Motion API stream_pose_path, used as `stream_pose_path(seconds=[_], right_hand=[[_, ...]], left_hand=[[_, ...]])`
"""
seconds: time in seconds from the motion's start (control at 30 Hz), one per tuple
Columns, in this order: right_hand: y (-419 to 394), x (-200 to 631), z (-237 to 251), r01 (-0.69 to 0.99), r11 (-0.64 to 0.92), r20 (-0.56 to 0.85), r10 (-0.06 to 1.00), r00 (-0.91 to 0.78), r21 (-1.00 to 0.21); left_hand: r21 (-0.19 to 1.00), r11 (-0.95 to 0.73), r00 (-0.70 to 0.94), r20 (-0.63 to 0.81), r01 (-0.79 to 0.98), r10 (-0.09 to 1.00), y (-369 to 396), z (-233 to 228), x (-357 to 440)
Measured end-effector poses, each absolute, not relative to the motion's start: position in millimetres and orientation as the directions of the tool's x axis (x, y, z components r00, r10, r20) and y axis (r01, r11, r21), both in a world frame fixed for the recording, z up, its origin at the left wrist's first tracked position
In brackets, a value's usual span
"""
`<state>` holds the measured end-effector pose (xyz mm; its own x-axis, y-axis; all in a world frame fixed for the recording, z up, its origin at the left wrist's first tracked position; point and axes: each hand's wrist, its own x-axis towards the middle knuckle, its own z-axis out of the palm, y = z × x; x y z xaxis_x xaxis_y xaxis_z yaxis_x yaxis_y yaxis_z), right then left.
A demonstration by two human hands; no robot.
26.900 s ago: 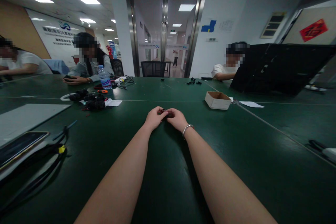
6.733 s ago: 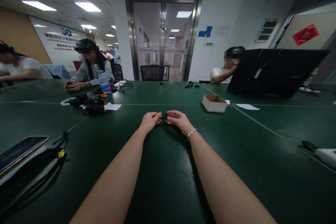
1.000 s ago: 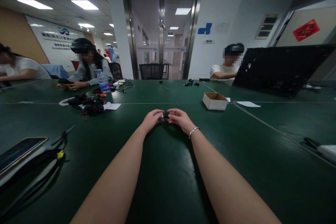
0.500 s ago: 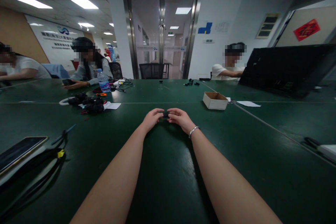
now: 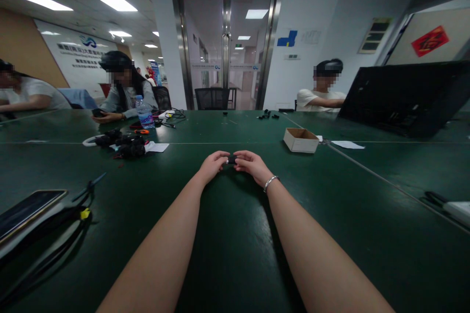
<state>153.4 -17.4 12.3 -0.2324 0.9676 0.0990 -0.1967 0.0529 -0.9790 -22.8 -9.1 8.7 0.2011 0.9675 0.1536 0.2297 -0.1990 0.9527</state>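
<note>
Both hands [image 5: 232, 165] pinch small black part [image 5: 231, 160].

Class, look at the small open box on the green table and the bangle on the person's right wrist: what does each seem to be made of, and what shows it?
The small open brown box looks like plain cardboard: matt, tan, thin walls. The thin silvery bangle on the right wrist appears to be metal, judging by its bright glint, though plated plastic cannot be ruled out.
</note>
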Motion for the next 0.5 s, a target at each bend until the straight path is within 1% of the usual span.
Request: stream_pose_path(seconds=[0.17,0.27,0.4,0.5], right_hand=[[-17.4,152.8,11.8,-0.199,0.053,0.099,0.968,-0.23,-0.979],[-17.6,152.3,12.0,-0.196,0.043,0.087,0.972,-0.22,-0.98],[-17.6,152.2,12.2,-0.195,0.04,0.082,0.974,-0.213,-0.98],[-17.2,152.4,12.0,-0.201,0.042,0.085,0.974,-0.21,-0.979]], left_hand=[[0.959,-0.192,0.227,0.143,0.208,0.963,-9.5,9.1,-21.9],[0.957,-0.205,0.207,0.162,0.207,0.965,-7.9,7.1,-22.0],[0.952,-0.22,0.236,0.168,0.215,0.957,-5.7,4.5,-23.0],[0.944,-0.237,0.216,0.188,0.228,0.958,-5.7,4.2,-23.8]])
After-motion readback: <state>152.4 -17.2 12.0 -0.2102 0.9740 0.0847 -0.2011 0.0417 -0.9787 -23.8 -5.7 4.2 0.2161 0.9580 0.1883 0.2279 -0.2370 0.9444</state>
